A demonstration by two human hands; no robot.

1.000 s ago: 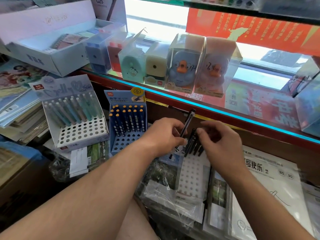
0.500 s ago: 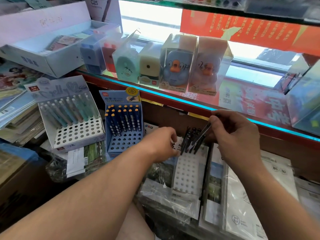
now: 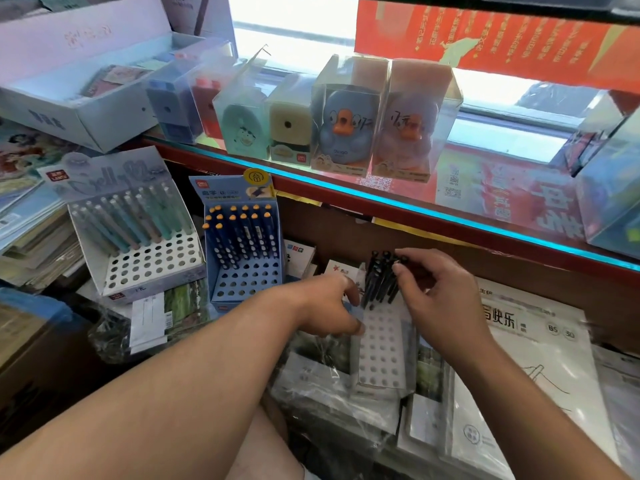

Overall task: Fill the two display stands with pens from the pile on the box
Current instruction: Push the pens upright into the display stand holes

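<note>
Since the white perforated stand [image 3: 381, 351] lies loose on shrink-wrapped notebook packs [image 3: 318, 382], the left hand [image 3: 329, 306] sits against its left edge, probably to steady it; whether the fingers actually clamp it I cannot tell. The right hand [image 3: 443, 299] pinches the top of one of the black pens [image 3: 379, 278], likely to seat it. These pens are slim, matt and dark-capped, leaning together in the stand's far rows; the nearer holes are unfilled.

Both forearms reach forward. The left hand [image 3: 325, 306] lies palm down, fingers bent; the right hand [image 3: 440, 296] pinches a pen [image 3: 393, 294] with thumb and forefinger.
</note>
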